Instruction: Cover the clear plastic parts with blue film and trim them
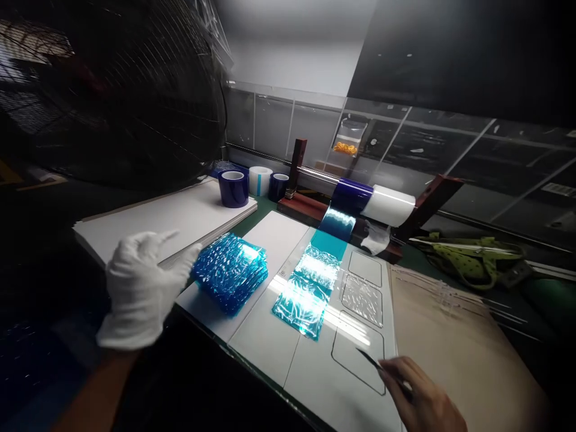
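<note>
One remote grip, my bare right hand (420, 387), pinches a pointed tool (369, 359) near the bench's (253, 219) front edge, presumably for tip control, while my gloved left hand (141, 291) stands spread, empty, beside the blue film stack (230, 273).

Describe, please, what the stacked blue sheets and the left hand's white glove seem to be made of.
Stacked blue sheets: likely glossy plastic film, given the bright, crinkled highlights. White glove: apparently matte fabric, perhaps cotton, given its soft folds.
</note>
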`<state>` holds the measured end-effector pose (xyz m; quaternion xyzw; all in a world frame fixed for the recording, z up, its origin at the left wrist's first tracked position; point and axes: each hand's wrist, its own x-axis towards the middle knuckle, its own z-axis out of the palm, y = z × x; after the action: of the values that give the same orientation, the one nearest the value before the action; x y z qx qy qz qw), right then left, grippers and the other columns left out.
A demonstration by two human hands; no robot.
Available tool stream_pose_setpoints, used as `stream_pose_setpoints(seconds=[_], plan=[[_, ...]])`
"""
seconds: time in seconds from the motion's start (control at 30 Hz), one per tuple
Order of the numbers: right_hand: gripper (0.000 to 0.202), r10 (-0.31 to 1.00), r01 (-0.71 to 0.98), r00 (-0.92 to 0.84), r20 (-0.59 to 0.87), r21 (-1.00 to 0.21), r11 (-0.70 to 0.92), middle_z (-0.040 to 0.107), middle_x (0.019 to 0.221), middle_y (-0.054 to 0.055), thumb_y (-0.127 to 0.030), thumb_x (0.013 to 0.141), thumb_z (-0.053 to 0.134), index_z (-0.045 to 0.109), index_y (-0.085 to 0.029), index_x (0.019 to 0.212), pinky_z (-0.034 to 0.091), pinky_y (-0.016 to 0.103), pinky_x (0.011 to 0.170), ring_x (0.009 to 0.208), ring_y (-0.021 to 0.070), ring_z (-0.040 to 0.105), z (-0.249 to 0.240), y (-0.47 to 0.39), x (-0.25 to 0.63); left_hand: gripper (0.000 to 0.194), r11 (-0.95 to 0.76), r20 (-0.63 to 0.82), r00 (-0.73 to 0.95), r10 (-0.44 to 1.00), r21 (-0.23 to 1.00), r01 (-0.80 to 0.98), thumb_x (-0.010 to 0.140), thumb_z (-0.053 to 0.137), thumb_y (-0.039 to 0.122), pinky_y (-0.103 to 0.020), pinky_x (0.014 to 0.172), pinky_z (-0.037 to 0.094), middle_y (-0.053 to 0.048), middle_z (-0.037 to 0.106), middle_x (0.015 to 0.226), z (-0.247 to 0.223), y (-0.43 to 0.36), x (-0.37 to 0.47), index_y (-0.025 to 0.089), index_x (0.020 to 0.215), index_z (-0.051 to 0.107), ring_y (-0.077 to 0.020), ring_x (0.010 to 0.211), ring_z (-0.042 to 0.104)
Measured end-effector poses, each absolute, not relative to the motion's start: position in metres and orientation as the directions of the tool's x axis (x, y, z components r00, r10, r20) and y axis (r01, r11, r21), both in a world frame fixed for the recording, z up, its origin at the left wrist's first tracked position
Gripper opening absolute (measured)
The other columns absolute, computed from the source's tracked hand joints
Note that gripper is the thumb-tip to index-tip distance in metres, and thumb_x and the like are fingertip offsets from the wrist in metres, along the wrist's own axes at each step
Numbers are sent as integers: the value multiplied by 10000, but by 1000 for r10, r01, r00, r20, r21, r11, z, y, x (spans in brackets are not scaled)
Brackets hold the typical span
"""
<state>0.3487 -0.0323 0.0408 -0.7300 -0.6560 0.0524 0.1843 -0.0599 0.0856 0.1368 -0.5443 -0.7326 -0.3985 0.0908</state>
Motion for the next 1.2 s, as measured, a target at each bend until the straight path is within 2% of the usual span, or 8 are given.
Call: stream_pose_setpoints(seconds=[0.07,0.17,0.3,0.63,0.8,0.97,1.07,1.2], plan=[[272,981,947,102,163,-318,-45,691,884,-21,-489,892,444,633,-299,847,436,200,520,680,138,664,47,-9,344,378,-219,620,-99,778,416,882,837,548,495,-357,839,512,-57,632,1046,118,77,-24,221,1081,641,-207,937,607],[263,986,964,46,163,-267,-1,679,909,10,-344,939,412,639,-244,852,414,218,598,741,145,651,55,40,321,406,-427,291,338,895,345,836,922,415,431,-311,880,496,-51,643,1109,75,84,40,264,1276,524,-181,987,609],[230,992,977,-48,119,-203,71,671,934,9,-239,938,438,663,-225,896,391,222,644,807,140,645,54,109,282,416,-365,194,318,928,307,879,907,464,330,-433,930,471,-169,582,1235,25,125,92,153,1278,530,-294,1117,565],[280,978,975,-204,-36,-100,200,619,1081,52,-354,901,563,582,-158,1100,523,380,794,915,171,616,35,182,246,308,-351,141,324,936,277,894,917,482,352,-418,909,485,-80,605,1155,8,151,90,180,1161,560,-195,1032,592],[138,988,989,-142,-66,-46,139,648,960,22,-192,919,503,639,-179,927,454,286,694,842,157,620,46,156,285,336,-342,115,322,940,295,892,934,434,361,-429,930,460,-89,615,1156,3,153,91,168,1180,557,-201,1043,590],[304,998,1000,13,-63,-15,-14,646,826,48,-47,888,399,641,-170,750,270,260,560,750,155,613,58,110,325,409,-338,82,328,941,303,891,939,339,351,-422,899,447,-155,628,1135,7,158,88,145,1185,593,-258,1007,608],[279,993,993,101,-66,-56,-105,655,866,53,-102,909,398,649,-181,814,249,260,557,742,157,613,57,84,329,574,-340,79,332,940,292,894,897,349,508,-440,931,422,-205,562,1241,14,146,89,127,1292,516,-323,1127,542],[166,984,968,154,-91,-186,-169,677,898,62,-177,881,495,660,-188,862,304,259,612,819,193,626,46,64,310,1190,-369,43,372,927,263,891,564,522,826,-545,1034,325,-252,303,1469,12,110,105,94,1454,228,-424,1350,275]])
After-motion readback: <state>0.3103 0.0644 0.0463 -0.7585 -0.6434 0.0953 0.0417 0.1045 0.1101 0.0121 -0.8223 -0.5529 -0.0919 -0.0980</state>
